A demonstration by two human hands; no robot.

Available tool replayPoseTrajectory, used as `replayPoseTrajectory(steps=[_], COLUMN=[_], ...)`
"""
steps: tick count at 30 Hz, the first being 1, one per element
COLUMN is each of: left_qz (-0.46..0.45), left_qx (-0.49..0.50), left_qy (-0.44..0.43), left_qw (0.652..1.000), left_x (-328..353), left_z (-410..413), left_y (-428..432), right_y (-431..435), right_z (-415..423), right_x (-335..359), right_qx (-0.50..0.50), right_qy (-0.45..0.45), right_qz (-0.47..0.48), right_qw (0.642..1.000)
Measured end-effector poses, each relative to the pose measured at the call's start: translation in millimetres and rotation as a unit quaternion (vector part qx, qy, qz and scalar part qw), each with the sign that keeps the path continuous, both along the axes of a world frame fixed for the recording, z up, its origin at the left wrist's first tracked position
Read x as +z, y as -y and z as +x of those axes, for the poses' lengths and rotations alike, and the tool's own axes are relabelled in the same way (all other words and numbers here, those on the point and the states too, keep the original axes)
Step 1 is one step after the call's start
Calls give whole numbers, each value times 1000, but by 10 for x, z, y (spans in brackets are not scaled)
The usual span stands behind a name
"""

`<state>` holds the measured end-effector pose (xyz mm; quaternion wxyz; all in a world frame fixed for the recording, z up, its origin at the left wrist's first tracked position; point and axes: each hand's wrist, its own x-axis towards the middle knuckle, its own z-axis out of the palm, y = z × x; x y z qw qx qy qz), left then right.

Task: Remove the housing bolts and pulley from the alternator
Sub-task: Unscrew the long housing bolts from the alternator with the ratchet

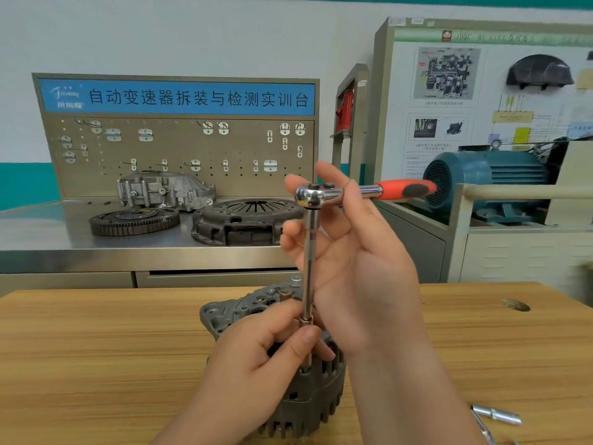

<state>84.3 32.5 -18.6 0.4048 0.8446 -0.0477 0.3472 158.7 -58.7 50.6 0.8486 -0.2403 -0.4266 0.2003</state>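
Wooden table point(96, 348) fills the lower frame, its near edge cut off. Steel table point(48, 232) behind it carries a flywheel point(134, 221), a clutch cover point(244, 221) partly behind the right hand, and a housing point(163, 189). Blue motor point(487, 175) at right, half hidden by a frame. Alternator point(308, 396) stands at the table's middle with its finned body toward the camera; its left side is covered by the left hand and its underside is hidden, so I cannot tell where the pulley is. Right hand point(353, 268) is raised above the alternator, fingers mostly extended, fingertips lightly pinching the ratchet point(321, 195) head; the exact grip is hard to read. The red handle points right, level. Left hand point(256, 364) rests on the alternator, thumb and fingers pinching the socket point(305, 321) at the foot of the extension bar point(308, 268), which stands upright from the ratchet head down to the alternator's top. The bolt under the socket is hidden by the thumb. Loose chrome socket point(497, 415) lies on the table at lower right, beside a thin tool cut off by the frame.
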Motion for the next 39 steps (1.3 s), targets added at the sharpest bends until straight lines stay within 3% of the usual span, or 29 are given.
replayPoseTrajectory(steps=[6, 13, 20, 25, 29, 33, 36, 39], left_qz=[-26, -7, -18, -40, -17, -30, -42, -44], left_qx=[10, 35, 13, 3, 8, 2, 14, 8], left_qy=[-13, 0, -12, -3, -8, -25, -22, -25], left_qw=[1000, 999, 1000, 999, 1000, 999, 999, 999], left_x=[-48, -42, -69, -61, -58, -64, -77, -82], left_z=[14, 23, 17, 34, 23, 27, 43, 45], left_y=[-26, 4, -35, -33, -32, -42, -45, -58], right_y=[-7, 30, 9, 2, 13, -7, -9, -22], right_z=[-18, -28, -37, -31, -6, -26, -81, -109], right_x=[-6, 13, -7, 16, 8, -16, -7, -14], right_qx=[-87, -48, -163, -8, 13, -104, -240, -232], right_qy=[40, -8, 85, 16, -15, 71, 174, 175], right_qz=[-12, -10, -25, 7, 8, -7, 8, -2], right_qw=[995, 999, 983, 1000, 1000, 992, 955, 957])
